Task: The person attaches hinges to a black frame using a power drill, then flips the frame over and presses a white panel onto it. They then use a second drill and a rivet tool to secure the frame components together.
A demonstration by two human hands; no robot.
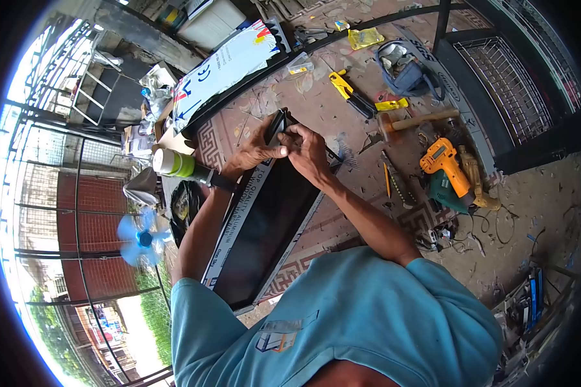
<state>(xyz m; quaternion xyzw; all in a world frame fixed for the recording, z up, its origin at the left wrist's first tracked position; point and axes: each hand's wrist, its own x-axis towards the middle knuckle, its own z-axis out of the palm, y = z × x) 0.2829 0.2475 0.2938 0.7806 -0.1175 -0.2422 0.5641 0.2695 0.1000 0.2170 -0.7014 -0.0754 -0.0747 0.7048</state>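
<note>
- Two hands are working at the far corner of a long dark aluminium frame (265, 226) in the head view; the frame is lying on the patterned floor (342, 116).
- Left hand (255, 151) is closing around the corner from outside, thumb pressing on it.
- Right hand (310, 151) is pinching a small black corner piece (276, 126), fingers curled shut on it.
- Judgement: steadying the frame with the left hand while the right is seating the piece squarely should be preventing skew.
- Frame wrapping is reading "TOP QUALITY ALUMINIUM"; the remainder is unclear.
- White panel (223, 68) is showing a "CE" mark.
- Orange drill (445, 169), hammer (410, 121) and yellow-handled pliers (348, 90) are lying nearby.
</note>
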